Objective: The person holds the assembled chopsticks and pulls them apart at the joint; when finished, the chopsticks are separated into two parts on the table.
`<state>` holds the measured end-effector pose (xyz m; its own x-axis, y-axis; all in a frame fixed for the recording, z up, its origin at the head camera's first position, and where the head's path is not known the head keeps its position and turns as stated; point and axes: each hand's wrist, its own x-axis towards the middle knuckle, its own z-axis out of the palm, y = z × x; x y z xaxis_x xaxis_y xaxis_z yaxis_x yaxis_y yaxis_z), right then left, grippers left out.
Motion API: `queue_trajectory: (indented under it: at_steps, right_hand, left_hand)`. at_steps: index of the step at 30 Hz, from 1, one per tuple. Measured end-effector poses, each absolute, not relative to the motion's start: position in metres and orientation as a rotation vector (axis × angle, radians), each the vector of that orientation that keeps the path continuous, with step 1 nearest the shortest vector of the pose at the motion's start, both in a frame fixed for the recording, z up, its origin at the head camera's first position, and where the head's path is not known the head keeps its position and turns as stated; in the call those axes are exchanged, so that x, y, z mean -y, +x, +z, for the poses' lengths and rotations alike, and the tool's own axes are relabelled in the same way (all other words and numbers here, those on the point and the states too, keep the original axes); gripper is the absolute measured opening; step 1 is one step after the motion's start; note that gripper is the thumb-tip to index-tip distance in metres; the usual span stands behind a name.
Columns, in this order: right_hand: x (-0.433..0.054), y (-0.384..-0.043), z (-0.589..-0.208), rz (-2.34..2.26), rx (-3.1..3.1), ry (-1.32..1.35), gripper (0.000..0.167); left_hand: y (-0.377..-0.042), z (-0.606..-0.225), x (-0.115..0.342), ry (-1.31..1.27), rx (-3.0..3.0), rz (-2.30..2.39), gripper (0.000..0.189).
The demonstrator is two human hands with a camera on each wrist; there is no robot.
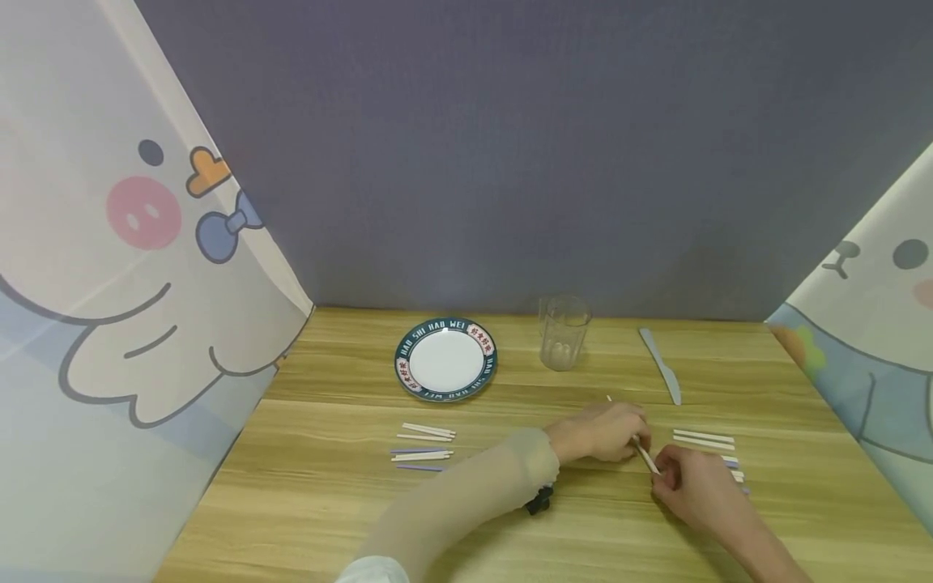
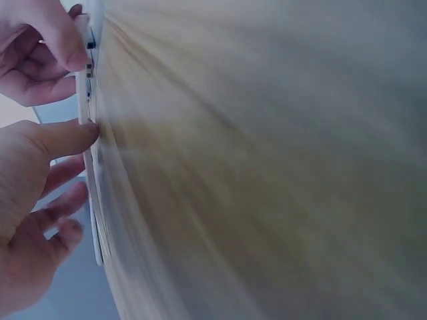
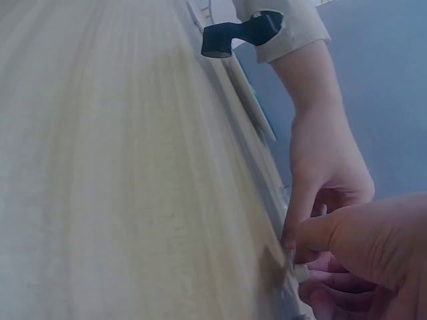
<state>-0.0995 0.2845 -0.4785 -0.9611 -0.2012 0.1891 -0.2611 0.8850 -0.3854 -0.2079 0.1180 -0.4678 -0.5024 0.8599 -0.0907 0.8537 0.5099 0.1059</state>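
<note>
A thin white stick lies slantwise between my two hands, low over the tabletop. My left hand reaches across from the left and pinches the stick near its middle; in the left wrist view its thumb is against the stick, other fingers spread below. My right hand pinches the near end with thumb and fingertips. The stick's blunt end pokes out beside the right fingers in the right wrist view. More white and purple sticks lie right by my right hand, partly hidden by it.
Several white and purple sticks lie in a group at the left. Farther back are a green-rimmed plate, a clear mug and a pale knife. A grey wall closes the table's back edge.
</note>
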Motion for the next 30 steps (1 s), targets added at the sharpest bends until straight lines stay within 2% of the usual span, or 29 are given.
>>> queue_trajectory:
  at_steps: [6,15,22,30]
  right_hand:
    - [-0.282,-0.103,-0.468,0.621,2.84,0.401,0.015]
    - [-0.266,-0.107,-0.455,0.725,2.762,0.624,0.02]
    - [-0.236,-0.116,-0.442,0.78,2.73,0.754,0.021]
    - [-0.21,-0.131,-0.419,0.772,2.743,0.946,0.026]
  left_hand:
    - [-0.209,-0.465,-0.098,1.541,-2.699,0.04,0.012]
    - [-0.199,-0.46,-0.031,1.68,-2.571,0.359,0.013]
    - [-0.188,-0.441,0.016,1.618,-2.555,0.567,0.015]
    - [-0.173,-0.42,0.034,1.539,-2.723,0.677,0.011]
